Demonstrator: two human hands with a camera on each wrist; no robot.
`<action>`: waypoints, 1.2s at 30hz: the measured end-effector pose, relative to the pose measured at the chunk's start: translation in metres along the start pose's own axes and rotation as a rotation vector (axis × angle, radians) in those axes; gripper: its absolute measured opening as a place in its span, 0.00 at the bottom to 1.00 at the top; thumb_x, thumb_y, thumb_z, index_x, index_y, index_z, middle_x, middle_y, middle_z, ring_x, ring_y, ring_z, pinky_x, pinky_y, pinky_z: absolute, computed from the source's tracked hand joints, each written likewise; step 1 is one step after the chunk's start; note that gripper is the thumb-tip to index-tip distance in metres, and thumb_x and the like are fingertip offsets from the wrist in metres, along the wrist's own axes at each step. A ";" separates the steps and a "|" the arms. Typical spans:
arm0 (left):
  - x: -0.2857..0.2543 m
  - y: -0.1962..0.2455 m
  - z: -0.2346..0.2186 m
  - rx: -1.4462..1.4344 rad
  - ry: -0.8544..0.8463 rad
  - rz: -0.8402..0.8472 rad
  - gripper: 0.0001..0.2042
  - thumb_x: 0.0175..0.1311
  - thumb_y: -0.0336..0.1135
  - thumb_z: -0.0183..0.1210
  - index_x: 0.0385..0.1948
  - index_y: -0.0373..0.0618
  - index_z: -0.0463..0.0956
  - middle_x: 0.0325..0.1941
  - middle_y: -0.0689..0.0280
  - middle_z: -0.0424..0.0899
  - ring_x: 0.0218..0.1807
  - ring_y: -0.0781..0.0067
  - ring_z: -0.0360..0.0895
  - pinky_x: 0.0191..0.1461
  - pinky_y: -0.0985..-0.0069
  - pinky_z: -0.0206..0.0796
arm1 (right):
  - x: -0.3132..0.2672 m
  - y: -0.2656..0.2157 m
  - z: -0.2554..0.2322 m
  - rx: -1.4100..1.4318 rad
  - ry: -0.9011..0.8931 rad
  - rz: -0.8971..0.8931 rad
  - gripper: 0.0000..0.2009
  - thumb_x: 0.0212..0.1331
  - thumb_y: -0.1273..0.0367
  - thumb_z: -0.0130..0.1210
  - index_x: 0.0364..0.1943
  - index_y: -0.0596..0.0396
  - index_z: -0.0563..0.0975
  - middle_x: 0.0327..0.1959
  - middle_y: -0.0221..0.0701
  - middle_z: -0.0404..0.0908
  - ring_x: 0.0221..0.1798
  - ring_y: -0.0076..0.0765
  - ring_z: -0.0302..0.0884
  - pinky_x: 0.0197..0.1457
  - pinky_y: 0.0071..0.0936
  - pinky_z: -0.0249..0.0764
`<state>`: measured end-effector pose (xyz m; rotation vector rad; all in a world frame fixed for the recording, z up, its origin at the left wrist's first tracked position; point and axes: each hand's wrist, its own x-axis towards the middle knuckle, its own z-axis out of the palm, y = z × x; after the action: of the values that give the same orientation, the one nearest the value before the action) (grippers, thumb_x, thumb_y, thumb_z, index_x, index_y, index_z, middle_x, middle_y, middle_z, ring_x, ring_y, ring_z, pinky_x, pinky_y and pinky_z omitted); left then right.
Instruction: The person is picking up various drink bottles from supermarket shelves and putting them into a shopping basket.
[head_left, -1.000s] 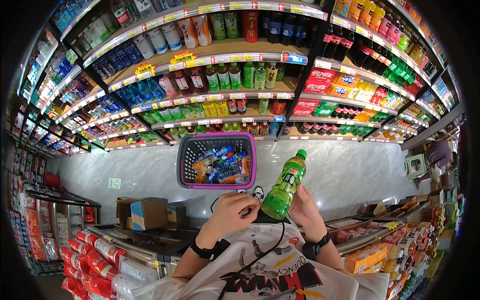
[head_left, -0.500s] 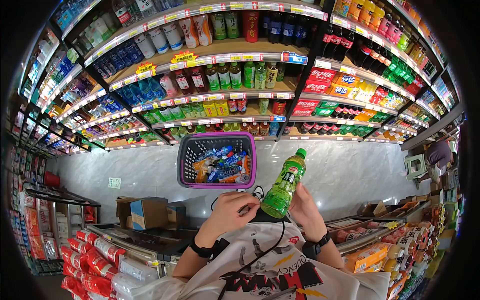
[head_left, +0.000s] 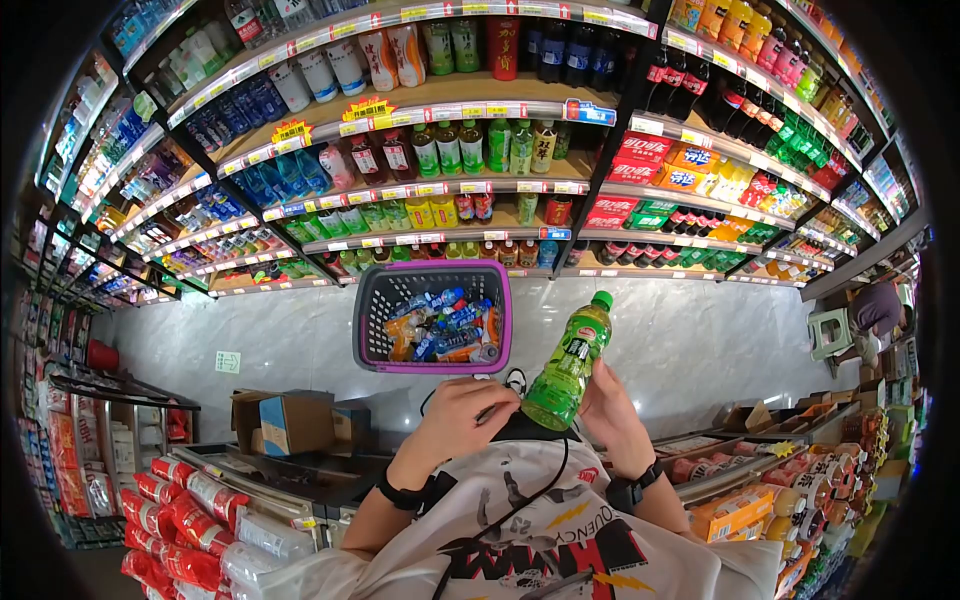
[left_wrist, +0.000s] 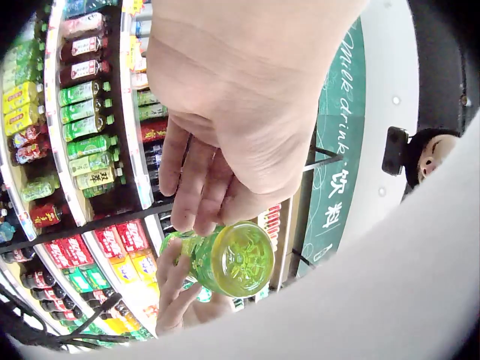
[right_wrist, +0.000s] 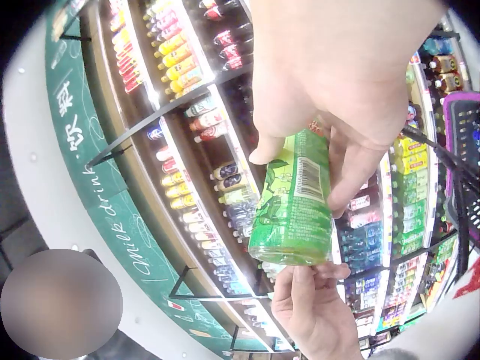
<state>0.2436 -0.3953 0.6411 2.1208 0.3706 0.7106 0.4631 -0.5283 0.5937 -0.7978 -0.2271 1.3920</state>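
A green-capped plastic bottle of green tea [head_left: 570, 365] leans in front of my body, its cap pointing up and away. My right hand [head_left: 612, 412] grips it from the right side, thumb along the label. In the right wrist view the bottle's barcode side [right_wrist: 294, 202] shows, with fingers and thumb around its upper part. My left hand [head_left: 462, 418] is beside the bottom end, fingers loosely bent, fingertips right at the base. The left wrist view shows the clear yellow-green base [left_wrist: 244, 259] just below the left hand's relaxed fingers [left_wrist: 196, 187].
On the floor ahead stands a grey shopping basket with a purple rim [head_left: 507, 320], holding several bottles. Drink shelves [head_left: 420, 190] run along the far side. Open cardboard boxes [head_left: 295, 425] sit at the left, red-and-clear packs [head_left: 190, 520] nearer. A pale green stool [head_left: 830, 333] stands right.
The right hand keeps the bottle in almost the same pose. The left hand's fingers have shifted slightly beside the base. The basket appears a little higher in the head view.
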 end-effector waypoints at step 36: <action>0.000 -0.006 0.002 -0.031 -0.063 -0.072 0.06 0.53 0.21 0.65 0.31 0.40 0.81 0.29 0.62 0.84 0.30 0.62 0.83 0.36 0.72 0.74 | 0.001 0.001 0.002 0.043 -0.013 0.008 0.27 0.73 0.55 0.53 0.64 0.62 0.67 0.61 0.38 0.77 0.61 0.38 0.79 0.63 0.38 0.77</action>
<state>0.2446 -0.3932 0.6353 2.0846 0.3969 0.6031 0.4618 -0.5268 0.5941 -0.7549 -0.2043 1.4052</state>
